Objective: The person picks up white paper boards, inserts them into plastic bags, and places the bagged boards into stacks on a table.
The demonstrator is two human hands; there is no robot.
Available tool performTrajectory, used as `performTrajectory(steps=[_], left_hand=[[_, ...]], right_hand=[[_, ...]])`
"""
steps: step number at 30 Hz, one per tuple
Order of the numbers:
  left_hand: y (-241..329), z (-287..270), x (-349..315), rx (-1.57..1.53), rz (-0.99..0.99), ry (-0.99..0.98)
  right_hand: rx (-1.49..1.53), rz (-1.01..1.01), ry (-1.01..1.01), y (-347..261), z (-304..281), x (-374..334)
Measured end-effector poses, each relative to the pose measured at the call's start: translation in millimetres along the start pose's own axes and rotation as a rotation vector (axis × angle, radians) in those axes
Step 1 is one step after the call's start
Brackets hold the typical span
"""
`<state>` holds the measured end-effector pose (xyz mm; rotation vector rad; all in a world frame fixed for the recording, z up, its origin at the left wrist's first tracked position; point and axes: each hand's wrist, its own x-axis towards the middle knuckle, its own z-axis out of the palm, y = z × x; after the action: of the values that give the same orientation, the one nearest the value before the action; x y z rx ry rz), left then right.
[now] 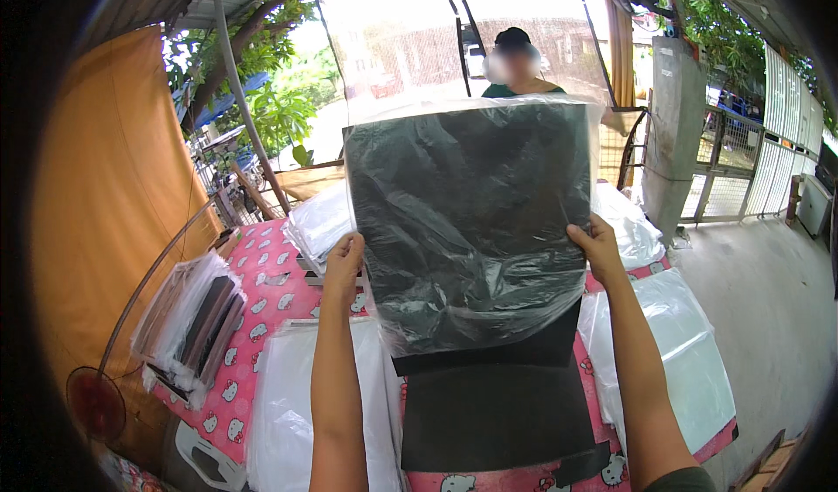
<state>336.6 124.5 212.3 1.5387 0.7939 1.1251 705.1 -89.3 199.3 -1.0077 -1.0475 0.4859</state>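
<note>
A clear plastic bag is held up in front of me, with a large black sheet inside it. The sheet's lower part sticks out below the bag's bottom edge. My left hand pinches the bag's left side, fingers closed. On the right side, my right hand grips the bag with the thumb in front; its other fingers are partly hidden behind. Flat on the table below lies another black sheet. Stacks of clear plastic bags lie on either side, one at the left and one at the right.
The table wears a pink patterned cloth. Bagged dark sheets are stacked at its left, and more plastic-wrapped piles stand behind. Across the table is a person in a dark cap. A red fan and white plastic chair are lower left.
</note>
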Motion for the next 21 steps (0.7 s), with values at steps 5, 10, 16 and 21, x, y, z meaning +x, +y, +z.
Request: performTrajectory(steps=[5,10,16,21], left_hand=[[64,-7,13,-0.421,0.318,0.005],[122,-10,12,-0.498,0.528,0.108],[77,4,-13,-0.38,0.476,0.419],[-22,-12,-52,-0.119,0.381,0.319]], right_hand=[[-0.06,-0.038,-0.117,-31,-5,-5],[-0.153,-0.231,0.094,-111,32,19],[-0.173,-0.233,0.144,-109,13,26],[-0.312,0.03,0.162,-28,-4,-26]])
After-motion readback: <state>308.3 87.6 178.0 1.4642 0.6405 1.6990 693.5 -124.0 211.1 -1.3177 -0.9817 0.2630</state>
